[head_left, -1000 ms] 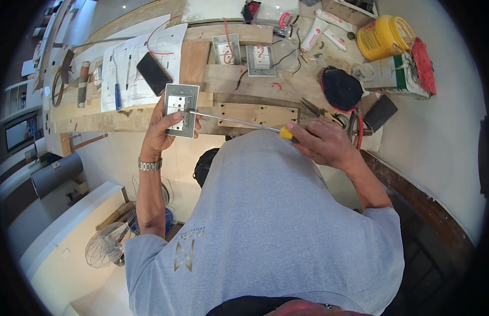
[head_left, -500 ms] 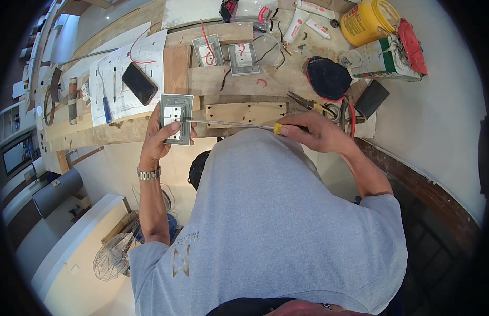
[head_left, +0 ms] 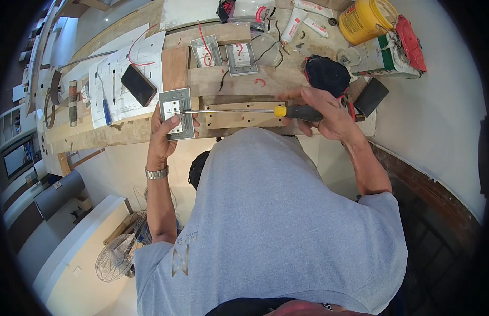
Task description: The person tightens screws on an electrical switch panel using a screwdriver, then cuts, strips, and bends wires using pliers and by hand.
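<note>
A grey switch plate [head_left: 176, 113] is held upright in the left hand [head_left: 163, 138], just above the near edge of the wooden counter [head_left: 123, 134]. The grip of this hand is clenched around the lower part of the plate: the thumb lies on its face and the other fingers are hidden behind it. From the middle of the picture, the plate is seen at about ten o'clock.

A screwdriver [head_left: 244, 110] with a yellow and black handle is grasped firmly by the right hand [head_left: 320, 113], at about one o'clock. Its long thin shaft is laid almost level, and the tip is set against the white middle part of the plate.

The plate is judged to be light and stiff, made of smooth material, so it can slip or turn when it is pushed by the tip. It is best taken by its two long edges, with support behind it. The screwdriver is stiff and is held at the handle.

At eleven o'clock from the plate, a dark phone [head_left: 139, 85] is lying on white papers [head_left: 126, 68]. Two similar plates [head_left: 223, 52] with red wires are placed further back, and a yellow bucket [head_left: 365, 20] is standing at the far right.
</note>
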A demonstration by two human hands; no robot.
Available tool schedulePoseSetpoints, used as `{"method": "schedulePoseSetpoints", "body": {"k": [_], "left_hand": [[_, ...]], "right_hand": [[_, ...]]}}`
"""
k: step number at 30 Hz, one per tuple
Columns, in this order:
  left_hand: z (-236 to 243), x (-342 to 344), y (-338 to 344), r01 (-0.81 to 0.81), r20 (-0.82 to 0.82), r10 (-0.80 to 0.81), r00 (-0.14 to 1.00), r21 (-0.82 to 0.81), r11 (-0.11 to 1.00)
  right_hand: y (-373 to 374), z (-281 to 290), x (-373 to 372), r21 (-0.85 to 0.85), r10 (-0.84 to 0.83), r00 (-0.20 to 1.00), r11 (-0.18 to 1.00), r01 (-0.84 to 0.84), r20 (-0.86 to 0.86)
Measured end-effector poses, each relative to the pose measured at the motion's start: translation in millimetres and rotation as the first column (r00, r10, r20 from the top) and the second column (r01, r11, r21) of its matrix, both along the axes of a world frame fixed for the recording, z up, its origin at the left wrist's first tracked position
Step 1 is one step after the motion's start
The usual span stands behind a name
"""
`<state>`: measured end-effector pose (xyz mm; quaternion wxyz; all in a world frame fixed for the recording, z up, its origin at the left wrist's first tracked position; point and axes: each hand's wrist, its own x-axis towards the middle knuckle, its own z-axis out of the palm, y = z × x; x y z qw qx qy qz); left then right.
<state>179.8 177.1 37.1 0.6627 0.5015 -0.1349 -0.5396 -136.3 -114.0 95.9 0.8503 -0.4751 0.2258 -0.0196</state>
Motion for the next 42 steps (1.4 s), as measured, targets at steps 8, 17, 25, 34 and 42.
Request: {"method": "schedulePoseSetpoints", "body": {"k": [8,17,25,34,42], "left_hand": [[-3,-11,1,0.002,0.067,-0.006,0.998,0.052,0.999],[-8,-15,1,-0.015,0.048,0.013,0.999,0.039,0.999],[-4,-20,-14,0.002,0.035,-0.003,0.999,0.034,0.999],[-9,-28,-22,-0.005,-0.069,0.002,0.998,-0.049,0.999],[-6,-28,-28,-0.038,-0.164,0.030,0.986,-0.043,0.998]], "right_hand": [[5,-23,-11,-0.554,-0.017,1.000,0.833,0.003,-0.021],[-18,-20,-19,-0.132,0.055,0.962,0.987,-0.093,-0.267],[0,-29,-16,-0.641,-0.214,0.968,0.726,0.249,0.134],[-11,-17,-22,-0.441,-0.283,0.946,0.877,0.190,-0.156],[-14,-9,-18,-0.395,-0.394,0.900,0.869,0.298,-0.188]]}}
